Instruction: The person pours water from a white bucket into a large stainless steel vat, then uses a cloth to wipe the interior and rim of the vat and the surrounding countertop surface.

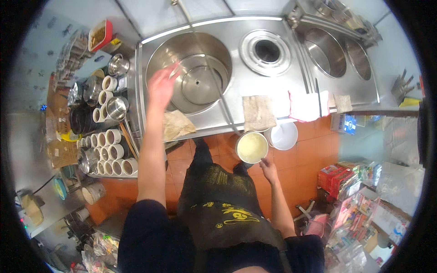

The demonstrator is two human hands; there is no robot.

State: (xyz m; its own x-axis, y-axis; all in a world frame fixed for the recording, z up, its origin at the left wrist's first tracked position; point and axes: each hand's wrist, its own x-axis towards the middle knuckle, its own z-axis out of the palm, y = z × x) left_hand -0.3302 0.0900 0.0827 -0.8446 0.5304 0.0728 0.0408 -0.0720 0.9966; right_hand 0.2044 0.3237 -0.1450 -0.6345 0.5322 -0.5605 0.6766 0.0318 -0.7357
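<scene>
My left hand point(161, 85) is over the left side of a large round stainless steel vat point(218, 51) set into the counter. It is blurred, with something pale and shiny at the fingertips that I cannot make out. Low on the right, my right hand point(268, 169) has its bent fingers at the rim of a white bucket point(241, 157) holding pale yellow contents point(252, 147). Whether the fingers grip the rim is unclear. A long thin metal pipe point(215, 85) crosses above the vat and ends near the bucket. Behind that bucket stands another white bucket point(282, 136).
Folded cloths point(259, 111) hang over the front edge of the steel counter point(235, 102). A round burner-like fitting point(265, 51) and two deep wells point(326, 54) lie to the right. On the left are several white cups point(113, 136) and a steel ladle point(117, 108).
</scene>
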